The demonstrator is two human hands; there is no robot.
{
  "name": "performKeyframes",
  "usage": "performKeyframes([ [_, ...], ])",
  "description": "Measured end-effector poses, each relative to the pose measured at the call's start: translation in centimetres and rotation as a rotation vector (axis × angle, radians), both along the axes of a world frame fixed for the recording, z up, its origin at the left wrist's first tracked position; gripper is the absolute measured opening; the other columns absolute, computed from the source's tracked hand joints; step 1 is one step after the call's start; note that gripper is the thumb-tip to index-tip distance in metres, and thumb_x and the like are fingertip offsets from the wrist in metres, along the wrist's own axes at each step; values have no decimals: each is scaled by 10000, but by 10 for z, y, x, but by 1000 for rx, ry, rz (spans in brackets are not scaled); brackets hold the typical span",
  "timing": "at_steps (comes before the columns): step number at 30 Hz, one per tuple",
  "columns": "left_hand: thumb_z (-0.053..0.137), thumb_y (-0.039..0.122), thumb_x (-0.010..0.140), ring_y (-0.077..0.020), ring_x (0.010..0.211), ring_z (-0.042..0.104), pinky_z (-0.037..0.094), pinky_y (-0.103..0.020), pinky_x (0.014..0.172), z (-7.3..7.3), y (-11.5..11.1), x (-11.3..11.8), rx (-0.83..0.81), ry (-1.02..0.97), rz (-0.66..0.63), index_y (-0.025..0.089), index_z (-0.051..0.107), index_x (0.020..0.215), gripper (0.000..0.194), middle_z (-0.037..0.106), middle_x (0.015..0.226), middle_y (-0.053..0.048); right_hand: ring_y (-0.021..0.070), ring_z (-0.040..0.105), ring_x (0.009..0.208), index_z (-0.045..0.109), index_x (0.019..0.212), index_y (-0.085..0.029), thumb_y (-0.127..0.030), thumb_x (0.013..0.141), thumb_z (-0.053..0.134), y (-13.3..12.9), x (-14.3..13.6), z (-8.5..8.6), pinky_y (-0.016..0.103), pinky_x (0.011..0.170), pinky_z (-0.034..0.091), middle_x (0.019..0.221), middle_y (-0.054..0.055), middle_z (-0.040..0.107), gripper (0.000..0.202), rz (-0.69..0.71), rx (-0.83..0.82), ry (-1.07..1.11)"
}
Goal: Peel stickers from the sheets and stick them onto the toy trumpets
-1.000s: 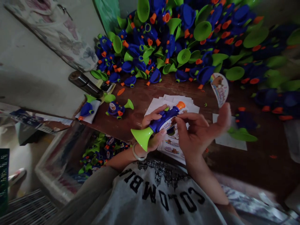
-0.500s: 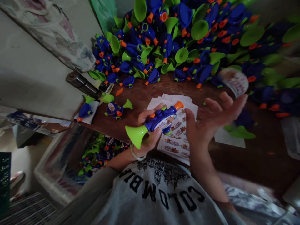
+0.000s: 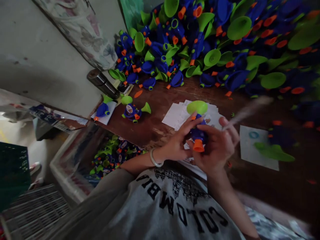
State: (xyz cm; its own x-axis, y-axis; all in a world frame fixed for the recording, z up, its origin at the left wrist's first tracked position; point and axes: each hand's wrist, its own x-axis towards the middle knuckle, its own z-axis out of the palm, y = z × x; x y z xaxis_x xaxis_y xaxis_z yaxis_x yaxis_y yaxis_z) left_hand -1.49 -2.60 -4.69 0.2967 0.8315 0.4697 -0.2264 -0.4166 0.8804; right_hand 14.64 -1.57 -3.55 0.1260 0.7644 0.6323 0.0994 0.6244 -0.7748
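Both hands hold one blue toy horn [image 3: 198,131] over the sticker sheets. Its green bell points away from me and its orange mouthpiece faces my body. My left hand [image 3: 178,141], with a pale bangle at the wrist, grips the toy's left side. On the other side, my right hand [image 3: 216,145] has its thumb and fingers on the toy. A blurred thin backing piece [image 3: 246,113] sticks out from between the fingers of that right hand. White sticker sheets [image 3: 172,115] lie beneath, partly hidden by the hands.
A large heap of toy horns [image 3: 197,43] covers the back of the brown table [image 3: 132,131]. At the left are a dark flask [image 3: 102,83] and a stickered toy [image 3: 132,112]. Below the left edge, a lined bin [image 3: 72,163] holds more toys. A paper [image 3: 258,146] lies right.
The toy horn has turned so its bell points away and its mouthpiece toward me. My right hand has come in from the right onto the toy. The view has shifted.
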Motion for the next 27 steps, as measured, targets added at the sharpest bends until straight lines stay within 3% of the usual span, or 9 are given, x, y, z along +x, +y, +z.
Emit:
performKeyframes([
  [1, 971, 353, 778, -383, 1727, 202, 209, -632, 1407, 1, 1, -3, 42, 29, -10, 402, 418, 1661, 1043, 345, 1804, -79, 258, 752, 1165, 561, 1466, -557, -191, 572, 1012, -3, 1, -1, 580, 1126, 621, 1673, -22, 418, 1067, 80, 38, -39],
  [4, 951, 391, 807, -364, 1688, 332, 276, -641, 1388, 5, 2, -7, 23, -6, 11, 429, 462, 1630, 958, 446, 1750, -62, 339, 699, 1338, 561, 1511, -506, -258, 634, 1000, -13, 4, 12, 633, 1126, 629, 1771, 16, 309, 1011, 341, 92, -139],
  [6, 910, 387, 859, -347, 1643, 425, 323, -630, 1374, 6, 1, -8, -47, -46, 42, 406, 516, 1595, 835, 513, 1702, -71, 347, 699, 1349, 597, 1475, -496, -337, 711, 977, -18, 4, 24, 630, 1063, 666, 1765, 20, 346, 868, 483, 1, -86],
  [7, 897, 393, 875, -345, 1622, 459, 342, -621, 1367, 6, 0, -7, -96, -64, 49, 383, 538, 1583, 794, 540, 1681, -82, 317, 735, 1278, 634, 1435, -479, -369, 765, 944, -20, 4, 29, 594, 1002, 695, 1713, 28, 435, 746, 487, -43, -16],
  [10, 895, 471, 867, -352, 1566, 533, 403, -612, 1335, 4, 0, -7, -305, -162, 44, 359, 571, 1569, 781, 581, 1654, -91, 171, 769, 892, 777, 1168, -356, -347, 880, 864, -19, 3, 35, 345, 741, 699, 1206, 15, 756, 301, 224, -179, 223],
  [11, 909, 488, 846, -355, 1560, 540, 404, -616, 1334, 3, 0, -7, -362, -193, 38, 364, 586, 1559, 793, 594, 1646, -83, 139, 730, 769, 791, 1059, -317, -344, 870, 879, -17, 3, 34, 285, 657, 658, 1014, -7, 763, 210, 117, -227, 268],
  [13, 930, 467, 825, -351, 1566, 536, 391, -618, 1344, 2, -1, -8, -404, -231, 26, 374, 617, 1533, 779, 617, 1628, -68, 104, 650, 626, 778, 916, -268, -371, 814, 936, -14, 3, 31, 230, 557, 583, 805, -38, 716, 215, -22, -321, 285],
  [19, 926, 282, 837, -316, 1585, 518, 434, -536, 1340, 17, -8, -12, -310, -182, -28, 401, 654, 1495, 721, 584, 1663, -28, 56, 584, 566, 765, 892, -252, -422, 796, 947, -13, 4, 27, 180, 533, 531, 800, -45, 717, 266, -47, -389, 235],
  [27, 887, 284, 880, -320, 1624, 462, 347, -579, 1379, 23, -8, -9, -240, -165, -23, 405, 647, 1496, 672, 574, 1671, -28, 77, 606, 583, 744, 896, -259, -454, 821, 920, -14, 4, 28, 201, 543, 558, 768, -51, 674, 273, -52, -372, 202],
])
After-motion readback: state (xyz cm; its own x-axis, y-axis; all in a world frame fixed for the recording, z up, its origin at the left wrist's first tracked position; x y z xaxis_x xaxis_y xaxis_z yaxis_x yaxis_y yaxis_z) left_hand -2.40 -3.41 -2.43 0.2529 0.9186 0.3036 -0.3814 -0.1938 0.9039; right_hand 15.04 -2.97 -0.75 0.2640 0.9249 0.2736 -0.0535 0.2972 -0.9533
